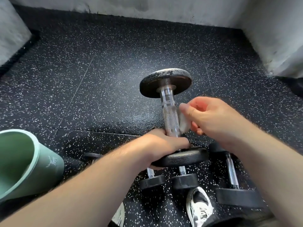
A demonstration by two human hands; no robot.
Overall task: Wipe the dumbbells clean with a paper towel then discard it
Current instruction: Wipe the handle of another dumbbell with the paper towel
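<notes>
On a speckled black rubber floor [98, 79], a wipe-down appears to be in its middle stage. A green bin [49, 161] waits open at lower left of the frame, the likely place for the towel once the job is done; nothing can be seen inside it from here. At centre a dumbbell [169, 112] is lifted off the floor, its far plate toward the top of the frame. Three more dumbbells [232, 174] lie along the bottom edge beside a shoe [200, 207]; whether they are already clean cannot be told. The left hand [164, 145] grips the near end of the raised dumbbell, fingers curled round the lower plate where it meets the bar. The right hand [209, 115] pinches a folded white paper towel [184, 123] against the right side of the knurled bar. Discarding the towel is not yet done.
</notes>
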